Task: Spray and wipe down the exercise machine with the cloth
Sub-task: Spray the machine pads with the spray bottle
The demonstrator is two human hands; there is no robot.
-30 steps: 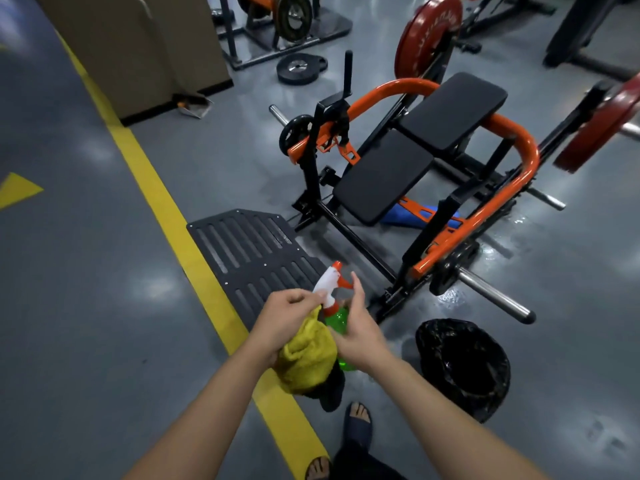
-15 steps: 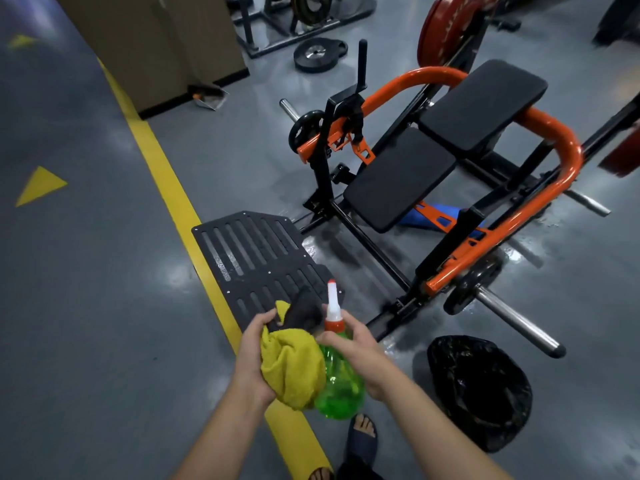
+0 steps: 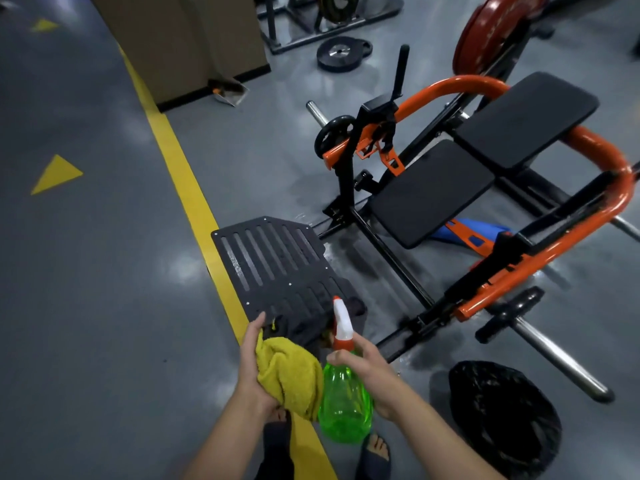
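Machine [image 3: 429,194] well apart from bottle [image 3: 344,403] clamped in right hand [image 3: 369,370], cloth [image 3: 291,372] gripped in left hand [image 3: 251,362]: risks misting floor [image 3: 104,271] instead.

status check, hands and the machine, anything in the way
Left hand holds yellow terry cloth; right hand grips green plastic spray bottle. Orange-and-black exercise machine untouched ahead. Black bin bag on floor, right.

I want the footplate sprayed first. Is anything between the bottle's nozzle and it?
Nothing visible. The spray bottle in the right hand points toward the footplate; the left hand holds the yellow cloth beside it.
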